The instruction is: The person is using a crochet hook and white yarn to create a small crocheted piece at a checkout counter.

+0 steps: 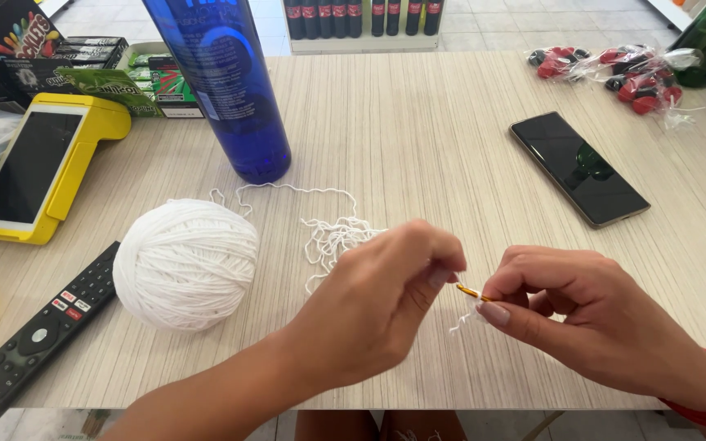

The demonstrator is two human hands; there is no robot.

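My left hand (382, 298) pinches a strand of white yarn (332, 233) between thumb and fingers near the table's front edge. Just right of it, my right hand (582, 314) grips a small gold crochet hook (471, 291); only the hook's tip shows between the two hands, with a short yarn tail hanging under it. The loose yarn trails back in curls to a white yarn ball (185, 263) lying to the left of my left hand.
A tall blue bottle (226, 82) stands behind the yarn. A black phone (578, 167) lies at the right, wrapped red-and-black items (614, 73) behind it. At the left are a yellow card terminal (42, 171), a black remote (30, 335) and candy boxes (83, 61).
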